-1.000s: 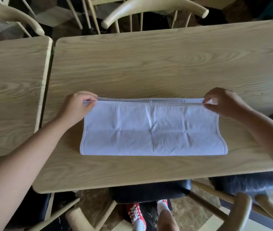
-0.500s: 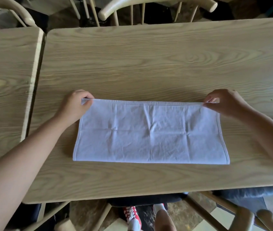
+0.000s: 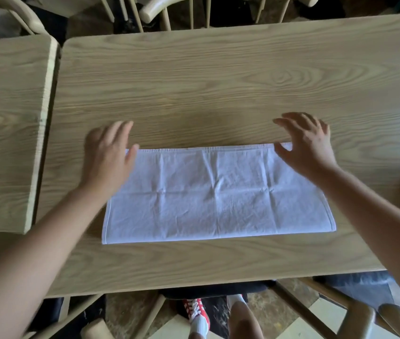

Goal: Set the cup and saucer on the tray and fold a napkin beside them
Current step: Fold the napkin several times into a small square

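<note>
On the wooden table [image 3: 218, 77], a folded white napkin [image 3: 216, 194], both hands [image 3: 107, 152] [image 3: 307, 143] open-fingered at its far corners.

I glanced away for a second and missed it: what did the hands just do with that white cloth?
Both hands let go. The left hand and right hand, which pinched the far corners of the napkin a moment ago, now have open, spread fingers over those corners. The napkin stayed folded in half, flat on the table.
</note>
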A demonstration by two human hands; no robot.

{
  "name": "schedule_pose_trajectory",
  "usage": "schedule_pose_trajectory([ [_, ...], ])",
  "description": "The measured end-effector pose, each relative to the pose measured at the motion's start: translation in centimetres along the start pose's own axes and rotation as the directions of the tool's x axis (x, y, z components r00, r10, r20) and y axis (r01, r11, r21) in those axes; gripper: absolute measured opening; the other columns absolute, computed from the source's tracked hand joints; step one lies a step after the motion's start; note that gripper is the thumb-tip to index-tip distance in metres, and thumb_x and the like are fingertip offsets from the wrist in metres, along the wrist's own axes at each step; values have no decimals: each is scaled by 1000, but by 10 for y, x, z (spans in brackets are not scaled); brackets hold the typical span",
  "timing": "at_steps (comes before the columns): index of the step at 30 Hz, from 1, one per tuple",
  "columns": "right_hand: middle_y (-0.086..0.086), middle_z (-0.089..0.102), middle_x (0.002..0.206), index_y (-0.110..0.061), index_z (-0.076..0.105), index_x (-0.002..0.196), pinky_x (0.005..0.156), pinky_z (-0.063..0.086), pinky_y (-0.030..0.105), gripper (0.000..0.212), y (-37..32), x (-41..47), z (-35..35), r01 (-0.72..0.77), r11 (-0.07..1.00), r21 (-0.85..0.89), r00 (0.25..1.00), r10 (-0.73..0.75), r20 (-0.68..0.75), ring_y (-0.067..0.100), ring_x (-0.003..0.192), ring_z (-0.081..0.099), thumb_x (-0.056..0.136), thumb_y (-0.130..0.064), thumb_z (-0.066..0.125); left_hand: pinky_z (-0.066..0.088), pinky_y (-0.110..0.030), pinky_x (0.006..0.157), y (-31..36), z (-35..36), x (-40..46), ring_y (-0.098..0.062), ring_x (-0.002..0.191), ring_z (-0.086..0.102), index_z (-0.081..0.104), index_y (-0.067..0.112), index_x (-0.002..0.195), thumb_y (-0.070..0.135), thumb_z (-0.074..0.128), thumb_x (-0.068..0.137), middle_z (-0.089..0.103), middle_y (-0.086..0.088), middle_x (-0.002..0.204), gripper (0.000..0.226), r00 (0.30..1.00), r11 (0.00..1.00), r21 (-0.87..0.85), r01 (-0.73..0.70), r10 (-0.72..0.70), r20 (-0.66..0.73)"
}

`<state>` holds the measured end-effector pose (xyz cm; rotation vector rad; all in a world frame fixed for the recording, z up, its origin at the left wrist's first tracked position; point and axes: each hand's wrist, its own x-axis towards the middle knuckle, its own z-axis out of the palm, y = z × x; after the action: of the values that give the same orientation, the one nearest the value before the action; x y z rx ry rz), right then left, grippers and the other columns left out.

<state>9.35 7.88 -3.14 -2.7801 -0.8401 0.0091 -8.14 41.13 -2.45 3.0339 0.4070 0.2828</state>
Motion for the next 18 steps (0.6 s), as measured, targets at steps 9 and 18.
schedule_pose_trajectory([
  [9, 4, 28, 152, -13, 29, 142, 111, 17, 53, 60, -94, -54, 67, 23, 999, 37, 993, -27, 115, 18, 140, 21, 87, -37, 31, 28, -57, 105, 121, 59, -33, -21, 137, 35, 38, 26, 139, 39, 36, 89, 38, -2, 148, 53, 957, 990, -70, -123, 137, 258],
  [18, 5, 17, 155, -12, 14, 146, 115, 8, 35, 72, 21, -66, 35, -84, 988, -129, 988, 99, 118, 13, 142, 11, 86, -50, 21, 20, -52, 110, 15, 43, -67, -24, 141, 23, 25, 25, 145, 51, 27, 85, 21, -7, 155, 66, 958, 987, 18, 159, -159, 237],
])
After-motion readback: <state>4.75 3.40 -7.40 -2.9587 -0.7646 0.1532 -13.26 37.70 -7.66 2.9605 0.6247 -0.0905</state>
